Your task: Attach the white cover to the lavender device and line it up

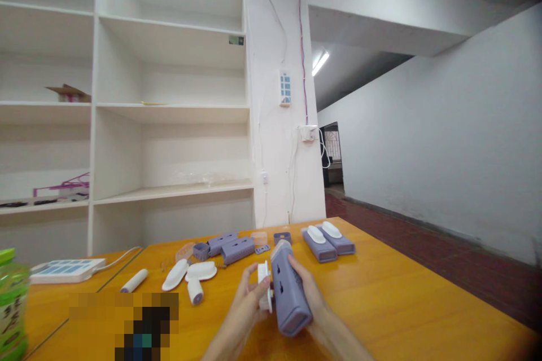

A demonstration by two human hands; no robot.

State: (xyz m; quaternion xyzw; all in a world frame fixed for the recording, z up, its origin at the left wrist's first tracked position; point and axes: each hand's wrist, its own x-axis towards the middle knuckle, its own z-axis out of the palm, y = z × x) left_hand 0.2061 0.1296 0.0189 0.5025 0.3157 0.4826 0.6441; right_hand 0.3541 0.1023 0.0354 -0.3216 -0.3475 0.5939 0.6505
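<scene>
My left hand (249, 296) is closed on a white oval plastic piece (265, 287), held on edge with its ribbed side facing left. Wrapped round a long purple-grey plastic housing (288, 293) is my right hand (307, 287); the housing is tilted, with slots in its side and a pale cap at its far end. The white piece stands close against the slotted side; whether they touch I cannot tell. Two more purple-grey housings (319, 247) lie at the right, each with a white oval piece (332, 229) on top.
Slotted purple-grey shells (237, 250), loose white oval pieces (201, 271), white cylinders (134, 281) and small springs lie on the orange table (381, 304). A power strip (68, 271) and green-capped bottle (12, 304) stand left. Behind are white shelves (173, 106).
</scene>
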